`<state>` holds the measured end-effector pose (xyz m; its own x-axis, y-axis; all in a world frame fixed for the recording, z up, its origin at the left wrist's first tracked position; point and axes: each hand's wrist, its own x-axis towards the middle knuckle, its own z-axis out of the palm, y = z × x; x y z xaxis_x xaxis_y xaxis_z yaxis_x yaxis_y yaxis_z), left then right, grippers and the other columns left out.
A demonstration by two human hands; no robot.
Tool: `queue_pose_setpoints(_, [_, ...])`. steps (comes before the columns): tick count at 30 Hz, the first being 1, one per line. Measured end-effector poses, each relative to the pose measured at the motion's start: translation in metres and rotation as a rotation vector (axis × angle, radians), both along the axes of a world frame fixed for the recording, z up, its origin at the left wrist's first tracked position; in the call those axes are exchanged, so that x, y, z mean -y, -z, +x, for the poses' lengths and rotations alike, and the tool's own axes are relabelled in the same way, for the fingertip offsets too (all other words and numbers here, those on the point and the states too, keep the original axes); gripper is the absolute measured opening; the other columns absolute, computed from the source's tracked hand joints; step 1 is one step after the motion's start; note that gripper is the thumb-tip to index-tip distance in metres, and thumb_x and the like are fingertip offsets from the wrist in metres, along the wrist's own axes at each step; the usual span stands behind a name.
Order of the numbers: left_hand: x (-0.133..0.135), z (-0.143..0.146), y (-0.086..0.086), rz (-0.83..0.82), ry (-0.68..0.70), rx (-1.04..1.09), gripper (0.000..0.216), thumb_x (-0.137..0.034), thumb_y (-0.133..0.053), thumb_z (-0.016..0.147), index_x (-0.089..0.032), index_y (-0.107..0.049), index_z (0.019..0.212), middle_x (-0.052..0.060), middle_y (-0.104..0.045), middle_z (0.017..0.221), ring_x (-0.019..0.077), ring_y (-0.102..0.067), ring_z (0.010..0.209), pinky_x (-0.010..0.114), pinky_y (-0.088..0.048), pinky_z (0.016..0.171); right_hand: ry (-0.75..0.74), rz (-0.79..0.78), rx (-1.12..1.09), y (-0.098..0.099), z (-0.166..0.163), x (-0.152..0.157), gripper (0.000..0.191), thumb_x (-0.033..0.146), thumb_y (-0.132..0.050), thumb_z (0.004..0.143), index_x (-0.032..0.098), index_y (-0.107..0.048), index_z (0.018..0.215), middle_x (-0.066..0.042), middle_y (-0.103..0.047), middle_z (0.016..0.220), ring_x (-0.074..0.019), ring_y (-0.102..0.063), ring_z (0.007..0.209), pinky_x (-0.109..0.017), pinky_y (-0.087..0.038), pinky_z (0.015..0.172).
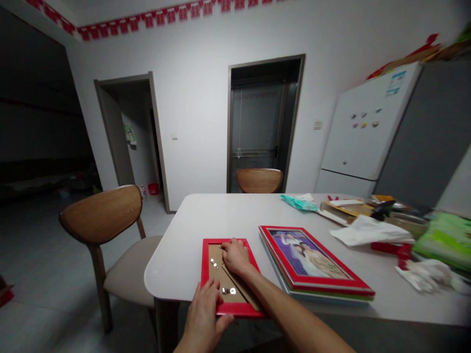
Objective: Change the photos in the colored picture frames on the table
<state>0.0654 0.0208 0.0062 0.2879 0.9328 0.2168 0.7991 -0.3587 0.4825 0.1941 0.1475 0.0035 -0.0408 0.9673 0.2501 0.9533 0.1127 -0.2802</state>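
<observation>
A red picture frame (241, 309) lies face down at the table's near edge, its brown backing board (215, 277) showing. An easel-like strip of the same brown board (241, 287) runs slantwise across the back, partly under my right forearm. Small metal clips (228, 291) sit on the backing. My left hand (206, 311) grips the frame's near left corner, fingers over the side and thumb at the front edge. At the far end of the backing, my right hand (235, 255) has its fingers bent and pinched at another small metal clip (221, 246), mostly covered by the fingertips.
Right of the frame is a stack of picture frames (270, 245), the top one red with a photo. Farther right lie white tissue (371, 230), a green package (445, 240) and a teal-and-white packet (300, 202). Wooden chairs (103, 215) stand left and behind the white table (221, 211).
</observation>
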Motion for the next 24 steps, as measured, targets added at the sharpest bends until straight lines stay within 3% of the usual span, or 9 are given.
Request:
queue_pose_setpoints(5, [-0.002,-0.002,0.004,-0.01,0.012,0.002,0.027,-0.024,-0.059,0.064,-0.016,-0.056,0.089,0.012,-0.051,0.118,0.024,-0.038,0.116,0.044,-0.026,0.099,-0.022,0.004,-0.014,-0.006,0.0,0.008,0.03,0.03,-0.037,0.078,0.025,-0.059,0.098,-0.008,-0.054,0.099,-0.021,-0.044,0.093,-0.03,-0.031,0.073])
queue_pose_setpoints(9, [-0.006,-0.002,0.01,0.022,0.018,0.031,0.022,-0.025,-0.06,0.063,-0.018,-0.056,0.084,0.009,-0.052,0.117,0.0239,-0.037,0.117,0.043,-0.026,0.099,-0.125,0.083,-0.07,-0.012,0.014,0.03,0.034,0.032,-0.042,0.076,0.024,-0.053,0.107,-0.006,-0.053,0.102,-0.0182,-0.045,0.094,-0.027,-0.03,0.077])
queue_pose_setpoints(13, [-0.007,0.0,0.012,0.017,-0.014,0.082,0.023,-0.022,-0.06,0.061,-0.018,-0.055,0.084,0.01,-0.051,0.118,0.0244,-0.037,0.116,0.043,-0.028,0.098,-0.227,0.032,-0.049,-0.01,0.031,0.055,0.029,0.038,-0.046,0.071,0.021,-0.06,0.09,-0.006,-0.056,0.09,-0.0172,-0.048,0.082,-0.025,-0.032,0.07])
queue_pose_setpoints(16, [-0.007,0.002,0.012,0.0,-0.018,0.137,0.025,-0.02,-0.059,0.061,-0.018,-0.055,0.086,0.01,-0.049,0.12,0.0245,-0.036,0.117,0.043,-0.026,0.098,-0.246,0.011,-0.069,-0.005,0.034,0.062,0.025,0.032,-0.049,0.068,0.019,-0.061,0.086,-0.006,-0.057,0.085,-0.0163,-0.049,0.079,-0.024,-0.033,0.068])
queue_pose_setpoints(21, [-0.011,-0.001,0.01,-0.049,-0.053,0.374,0.039,-0.023,-0.054,0.065,-0.016,-0.049,0.102,0.011,-0.041,0.127,0.0215,-0.037,0.116,0.036,-0.029,0.097,-0.23,0.004,-0.192,-0.012,0.034,0.056,0.035,0.019,-0.052,0.061,0.018,-0.059,0.095,-0.007,-0.059,0.09,-0.0165,-0.051,0.084,-0.023,-0.035,0.072])
queue_pose_setpoints(24, [-0.019,-0.001,0.003,-0.097,-0.117,0.567,0.043,-0.026,-0.049,0.069,-0.015,-0.042,0.109,0.011,-0.048,0.119,0.0196,-0.045,0.109,0.032,-0.034,0.093,-0.222,0.032,-0.208,-0.027,0.034,0.056,0.033,0.019,-0.052,0.06,0.017,-0.061,0.092,-0.007,-0.059,0.09,-0.0177,-0.051,0.086,-0.024,-0.036,0.075])
